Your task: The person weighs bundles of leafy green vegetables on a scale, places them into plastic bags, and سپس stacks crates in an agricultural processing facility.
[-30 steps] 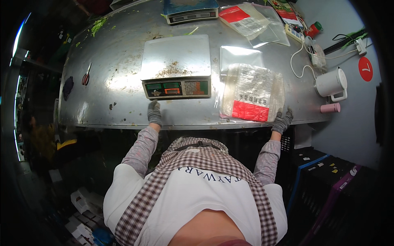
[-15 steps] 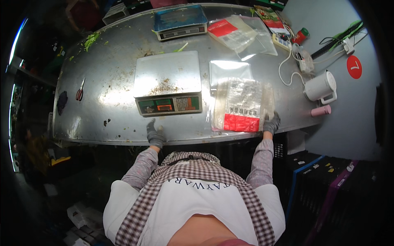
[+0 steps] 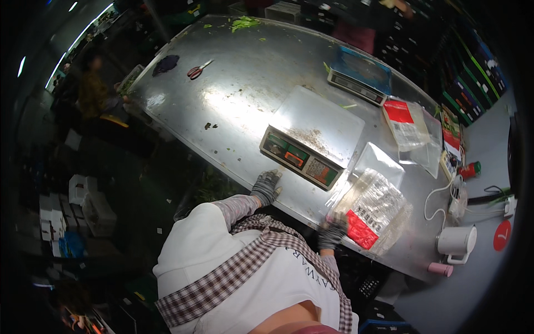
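My left hand point(image 3: 267, 187), in a grey striped glove, rests at the table's near edge in front of a scale. Its fingers are stretched out and it holds nothing. My right hand point(image 3: 334, 230), gloved alike, is open at the near left corner of a pile of clear plastic bags point(image 3: 374, 206) with a red band; whether it touches them I cannot tell. The scale point(image 3: 317, 129) has a flat metal plate with brown crumbs and a green and orange panel. Behind the pile lies a clear plastic sheet point(image 3: 380, 161).
On the metal table point(image 3: 222, 119) are scissors point(image 3: 199, 70), a dark cloth point(image 3: 166, 64), greens point(image 3: 245, 23), a blue-topped scale point(image 3: 360, 73) and more bags point(image 3: 405, 123). A white kettle point(image 3: 456, 242), pink bottle point(image 3: 440, 269) and cables stand right. A person point(image 3: 92, 92) is at left.
My view has turned left, so the table appears tilted. My right hand has moved from the bag pile's right side to its near left corner. My left hand stays near the edge.
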Demonstrator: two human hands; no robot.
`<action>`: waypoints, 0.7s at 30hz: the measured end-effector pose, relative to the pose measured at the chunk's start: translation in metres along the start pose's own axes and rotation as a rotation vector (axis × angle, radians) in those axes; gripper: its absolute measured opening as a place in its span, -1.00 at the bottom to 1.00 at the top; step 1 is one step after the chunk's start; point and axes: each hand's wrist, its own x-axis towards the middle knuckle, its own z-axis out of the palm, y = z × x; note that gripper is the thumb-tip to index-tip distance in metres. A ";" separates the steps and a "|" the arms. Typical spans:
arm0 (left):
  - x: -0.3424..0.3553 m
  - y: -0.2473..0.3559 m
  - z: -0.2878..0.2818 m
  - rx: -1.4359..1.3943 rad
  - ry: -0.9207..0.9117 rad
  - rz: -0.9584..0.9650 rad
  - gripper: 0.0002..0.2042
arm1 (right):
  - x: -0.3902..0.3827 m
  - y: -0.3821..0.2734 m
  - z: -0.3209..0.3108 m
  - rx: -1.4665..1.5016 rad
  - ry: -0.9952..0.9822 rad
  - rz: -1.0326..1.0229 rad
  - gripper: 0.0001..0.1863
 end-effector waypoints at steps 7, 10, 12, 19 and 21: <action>-0.008 -0.003 0.020 -0.009 0.075 -0.049 -0.52 | 0.013 -0.021 -0.020 -0.025 -0.229 -0.053 -0.49; -0.004 -0.001 0.019 0.054 0.078 0.065 -0.55 | 0.013 -0.017 -0.023 0.036 -0.196 -0.014 -0.49; 0.001 0.002 0.021 0.053 0.078 0.105 -0.57 | 0.013 -0.014 -0.028 0.069 -0.151 0.037 -0.49; 0.014 0.064 0.030 -0.426 -0.120 0.369 -0.64 | 0.029 0.072 -0.086 -0.045 0.194 0.365 -0.45; 0.037 0.122 0.021 -0.663 -0.237 0.370 -0.65 | 0.022 0.126 -0.095 -0.239 0.222 0.703 -0.35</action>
